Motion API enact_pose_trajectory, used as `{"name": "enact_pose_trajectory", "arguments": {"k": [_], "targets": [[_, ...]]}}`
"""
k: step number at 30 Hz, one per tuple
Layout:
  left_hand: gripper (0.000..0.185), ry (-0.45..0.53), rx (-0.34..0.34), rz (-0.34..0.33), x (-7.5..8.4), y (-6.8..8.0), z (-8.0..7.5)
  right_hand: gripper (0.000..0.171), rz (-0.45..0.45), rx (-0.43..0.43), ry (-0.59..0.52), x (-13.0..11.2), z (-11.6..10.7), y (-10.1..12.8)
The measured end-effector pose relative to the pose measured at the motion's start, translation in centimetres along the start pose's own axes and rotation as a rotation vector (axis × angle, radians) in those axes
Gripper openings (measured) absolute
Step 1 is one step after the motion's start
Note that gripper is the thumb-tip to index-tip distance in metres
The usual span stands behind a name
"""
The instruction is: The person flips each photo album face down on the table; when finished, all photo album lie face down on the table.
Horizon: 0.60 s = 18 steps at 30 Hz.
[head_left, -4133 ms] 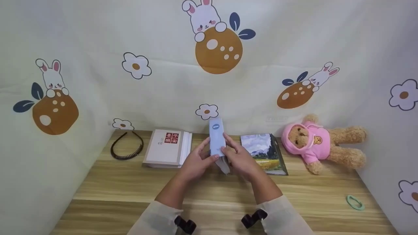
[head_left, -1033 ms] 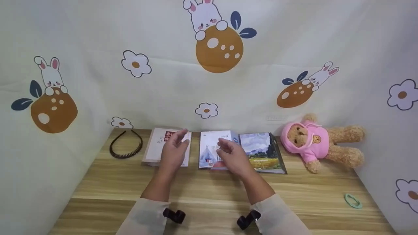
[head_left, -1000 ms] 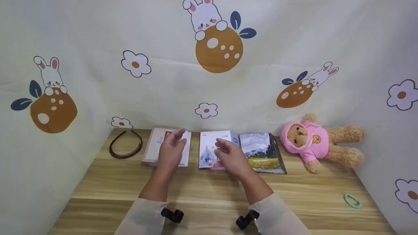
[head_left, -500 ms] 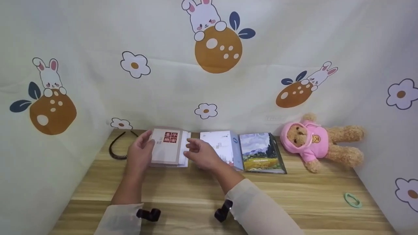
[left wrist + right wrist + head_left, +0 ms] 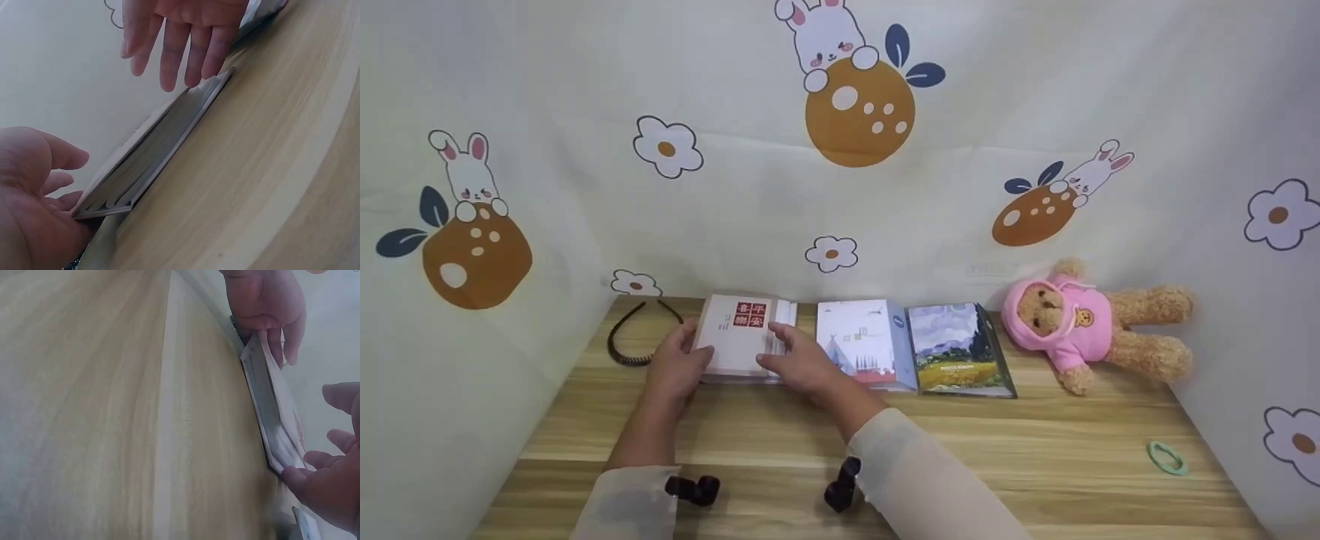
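Note:
In the head view a beige photo album (image 5: 733, 341) with red character squares on its cover lies on the table's left part. My left hand (image 5: 676, 367) grips its left edge, and in the right wrist view the base of the left hand (image 5: 267, 304) meets the near corner. At the opposite edge is my right hand (image 5: 804, 364), its fingers extended over the cover's right side. The left wrist view shows those right fingers (image 5: 173, 53) straight, just above the page edges. A pale blue and white album (image 5: 859, 341) and a landscape-cover album (image 5: 958, 349) lie to the right.
A black toothed headband (image 5: 622, 352) lies left of the left hand. Far right, a teddy bear (image 5: 1087, 319) in a pink hoodie lies on its side. Near the table's right edge is a green oval ring (image 5: 1167, 458). Printed cloth walls (image 5: 735, 217) enclose the back and sides.
Earlier both hands held the blue album upright; it now lies flat beside the landscape one. Both hands then moved left to the beige album, the left reaching its left edge, the right its right side.

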<state>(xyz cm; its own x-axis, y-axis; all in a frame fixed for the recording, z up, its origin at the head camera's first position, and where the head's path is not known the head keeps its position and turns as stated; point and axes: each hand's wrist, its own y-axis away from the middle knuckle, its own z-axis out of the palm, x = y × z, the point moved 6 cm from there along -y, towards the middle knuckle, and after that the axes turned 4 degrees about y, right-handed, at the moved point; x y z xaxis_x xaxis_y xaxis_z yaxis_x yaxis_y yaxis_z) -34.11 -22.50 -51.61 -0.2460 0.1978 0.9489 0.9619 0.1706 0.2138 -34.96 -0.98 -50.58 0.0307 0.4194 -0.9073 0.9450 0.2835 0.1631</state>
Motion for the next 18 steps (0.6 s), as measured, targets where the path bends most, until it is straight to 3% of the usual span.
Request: {"name": "enact_pose_trajectory", "arguments": {"k": [5,11,14,18], "targets": [[0.078,-0.033,-0.035,-0.027,-0.2,-0.1,0.2,0.065,0.011,-0.003,0.022,0.3,0.5,0.2],[0.076,-0.032,-0.024,-0.016,0.5,0.3,0.1,0.065,0.018,-0.017,0.020,0.4,0.5,0.4],[0.075,0.017,-0.005,-0.001,1.1,0.7,0.3,0.064,0.002,-0.034,0.004,0.2,0.4,0.3],[0.070,0.158,-0.012,0.025,2.3,1.2,1.0,0.066,-0.022,-0.062,-0.016,-0.5,0.1,0.5]]}}
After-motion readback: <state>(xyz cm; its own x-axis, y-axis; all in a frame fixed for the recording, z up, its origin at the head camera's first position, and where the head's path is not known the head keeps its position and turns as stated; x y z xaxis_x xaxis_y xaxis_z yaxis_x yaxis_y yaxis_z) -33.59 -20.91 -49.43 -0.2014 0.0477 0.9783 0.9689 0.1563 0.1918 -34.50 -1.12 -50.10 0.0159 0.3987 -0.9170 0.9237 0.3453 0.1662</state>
